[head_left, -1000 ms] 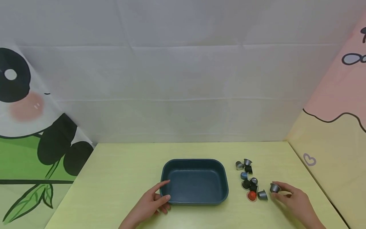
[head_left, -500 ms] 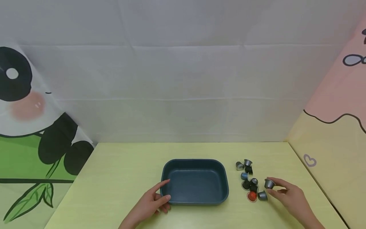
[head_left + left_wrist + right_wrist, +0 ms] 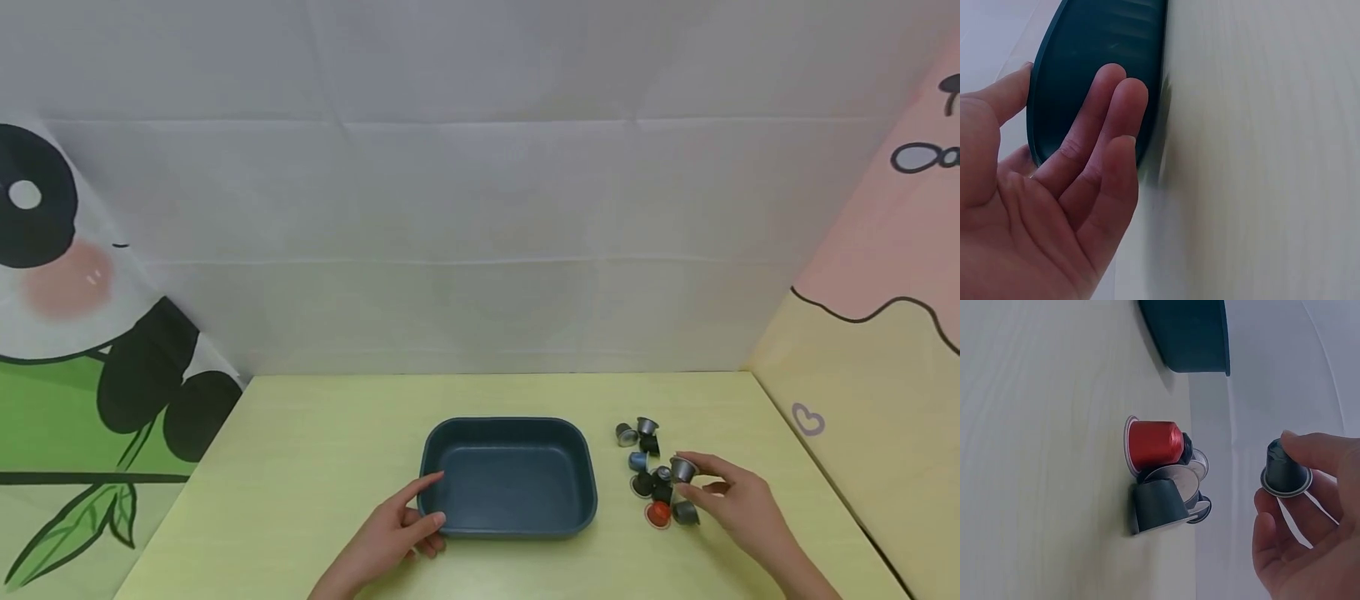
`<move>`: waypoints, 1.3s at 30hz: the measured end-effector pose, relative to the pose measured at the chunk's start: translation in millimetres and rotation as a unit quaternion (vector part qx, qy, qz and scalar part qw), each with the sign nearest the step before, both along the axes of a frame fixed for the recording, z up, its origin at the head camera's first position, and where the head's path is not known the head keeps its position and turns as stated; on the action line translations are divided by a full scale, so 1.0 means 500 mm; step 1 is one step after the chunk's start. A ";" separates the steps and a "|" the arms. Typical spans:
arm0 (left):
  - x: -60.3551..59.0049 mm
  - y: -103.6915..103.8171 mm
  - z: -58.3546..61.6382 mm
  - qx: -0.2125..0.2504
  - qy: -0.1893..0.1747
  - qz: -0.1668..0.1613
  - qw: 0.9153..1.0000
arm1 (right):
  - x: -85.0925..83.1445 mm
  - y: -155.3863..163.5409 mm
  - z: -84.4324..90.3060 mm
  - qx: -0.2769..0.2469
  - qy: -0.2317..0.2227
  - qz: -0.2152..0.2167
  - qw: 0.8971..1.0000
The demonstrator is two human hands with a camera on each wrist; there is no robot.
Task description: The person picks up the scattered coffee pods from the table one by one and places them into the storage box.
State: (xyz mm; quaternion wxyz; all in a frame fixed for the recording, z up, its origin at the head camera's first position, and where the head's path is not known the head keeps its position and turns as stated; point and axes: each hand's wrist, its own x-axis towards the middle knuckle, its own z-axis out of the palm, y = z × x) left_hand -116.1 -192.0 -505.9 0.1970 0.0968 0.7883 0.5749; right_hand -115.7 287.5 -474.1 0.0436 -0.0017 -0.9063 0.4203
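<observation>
Held up by my right hand (image 3: 738,496) is a grey coffee capsule (image 3: 683,470), pinched between thumb and fingers above the table. In the right wrist view, this capsule (image 3: 1286,469) appears dark, with its wide rim downward. Just to its left in the head view is a loose group of capsules, among them a red one (image 3: 658,514), a blue one (image 3: 637,462) and a dark grey one (image 3: 686,512). My left hand (image 3: 393,529) holds the dark blue-green tray (image 3: 507,533) at its near left corner. Thumb and index finger reach over the rim; other fingers lie against the outer wall (image 3: 1085,81).
The pale yellow table (image 3: 322,450) carries the tray at its middle and the capsules to the right. A white cloth wall (image 3: 480,208) closes the back. Printed panels stand at the left (image 3: 52,425) and right (image 3: 862,400).
My right hand has moved left with the grey capsule, from beside the group to close above its right edge. The left hand and the tray have stayed put.
</observation>
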 end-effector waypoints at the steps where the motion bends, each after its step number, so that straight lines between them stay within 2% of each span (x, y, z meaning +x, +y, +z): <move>1: 0.000 0.000 0.000 0.000 0.000 0.000 1.000 | -0.002 -0.003 0.002 -0.001 0.002 0.003 1.000; 15: 0.002 0.000 -0.003 0.004 0.007 0.001 1.000 | -0.032 -0.045 0.027 0.007 0.052 0.052 0.997; 22: 0.001 0.000 0.000 0.004 0.006 0.002 1.000 | -0.051 -0.071 0.042 -0.022 0.062 0.078 0.995; 39: -0.003 0.000 -0.003 -0.006 0.010 0.002 1.000 | -0.117 -0.158 0.072 -0.041 0.082 0.135 0.987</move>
